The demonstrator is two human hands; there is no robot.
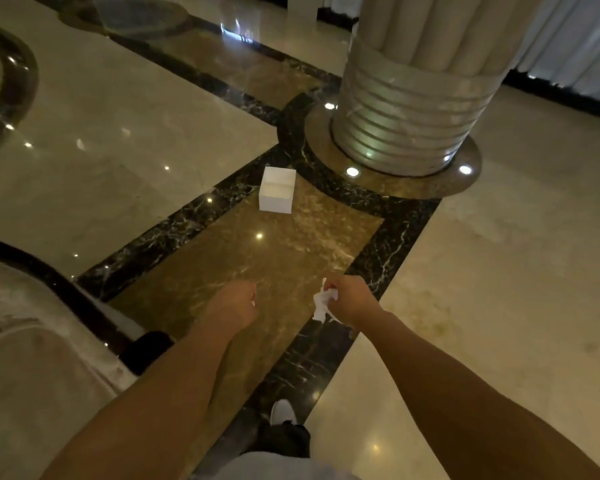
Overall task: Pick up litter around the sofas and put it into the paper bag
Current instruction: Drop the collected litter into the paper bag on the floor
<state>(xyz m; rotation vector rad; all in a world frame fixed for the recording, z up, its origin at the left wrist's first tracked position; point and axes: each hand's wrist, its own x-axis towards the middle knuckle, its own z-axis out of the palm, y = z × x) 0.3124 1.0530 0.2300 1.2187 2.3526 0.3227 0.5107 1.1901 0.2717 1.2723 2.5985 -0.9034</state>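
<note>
A white paper bag (pixel 277 190) stands open on the brown marble floor, just left of the column's base. My right hand (pixel 349 299) is closed around crumpled white paper litter (pixel 323 303), which sticks out to the left of the fingers. My left hand (pixel 234 304) is a fist; a small white scrap shows at its right edge, though whether it is gripped is unclear. Both hands hover above the floor, well short of the bag.
A thick fluted column (pixel 409 98) with floor lights around its base rises at the upper right. A light sofa (pixel 25 341) with a dark trim fills the lower left. My shoe (pixel 282 412) stands on the dark floor border. Polished marble floor stretches all around.
</note>
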